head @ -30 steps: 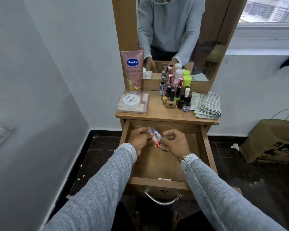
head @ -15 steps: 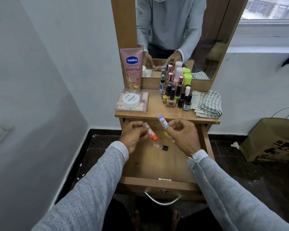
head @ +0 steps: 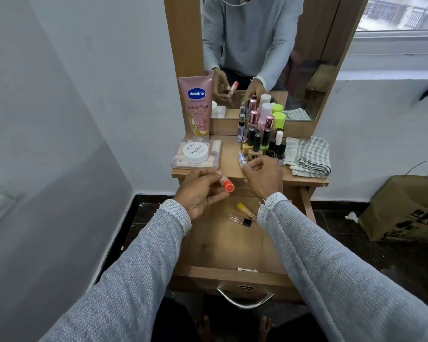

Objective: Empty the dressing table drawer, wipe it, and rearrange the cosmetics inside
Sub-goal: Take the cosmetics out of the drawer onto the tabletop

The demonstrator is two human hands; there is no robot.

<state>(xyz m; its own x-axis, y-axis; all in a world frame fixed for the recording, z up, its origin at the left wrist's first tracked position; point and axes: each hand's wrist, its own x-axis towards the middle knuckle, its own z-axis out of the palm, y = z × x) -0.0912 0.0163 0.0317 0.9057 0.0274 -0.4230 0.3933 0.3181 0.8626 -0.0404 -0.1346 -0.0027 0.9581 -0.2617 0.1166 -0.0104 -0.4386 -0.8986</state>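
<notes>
Drawer (head: 232, 253) is pulled out, just two small tubes (head: 242, 214) lying inside toward its back. Above it, left hand (head: 199, 191) fingers pinch an orange-capped stick (head: 225, 183), right hand (head: 263, 176) pinches a clear tube (head: 241, 159). Nail polish bottles (head: 260, 141) crowd the tabletop beyond the drawer.

Matt wooden drawer (head: 223, 248), shiny metal handle (head: 245, 301), checked cloth (head: 310, 156).

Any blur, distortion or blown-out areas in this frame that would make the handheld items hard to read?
Head view: the tube in the right hand is motion-smeared, its print unreadable; the orange-capped tube in the left hand is sharper. Wide-angle lens bows the mirror frame and walls. The window is overexposed; light is otherwise soft, without hard shadows.
</notes>
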